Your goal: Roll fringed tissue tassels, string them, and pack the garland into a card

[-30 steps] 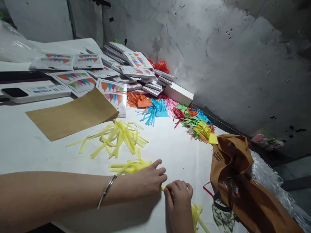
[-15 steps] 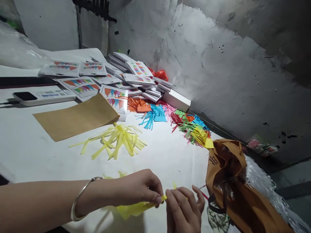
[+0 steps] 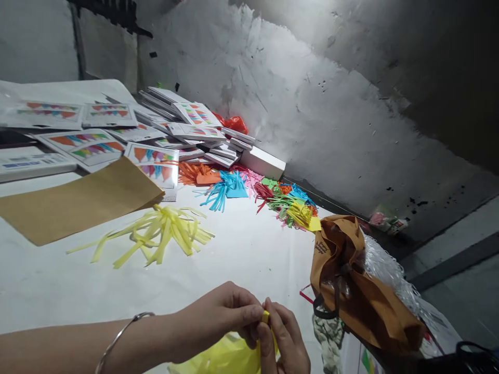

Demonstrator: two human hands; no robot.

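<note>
My left hand (image 3: 232,314), with a silver bangle (image 3: 113,345) at the wrist, pinches the small rolled top of a yellow paper tassel (image 3: 226,356). From the other side my right hand (image 3: 286,337) closes on the same rolled end, its fingertips meeting those of the left. Below and behind the hands the tassel's loose yellow paper hangs near the table, partly covered by them. A second yellow paper tassel (image 3: 166,234) lies spread out on the white table beyond my left hand.
Brown paper (image 3: 81,202) and piled printed packets (image 3: 152,166) lie at left and back. Coloured tassels, including a blue one (image 3: 224,189), line the wall edge. At right are a brown bag (image 3: 339,249), clear plastic strands (image 3: 384,265) and a patterned cloth (image 3: 327,337).
My hands have come closer together, and the right fingers now wrap the tassel's rolled end. The view has shifted to the right, so the table things sit further left.
</note>
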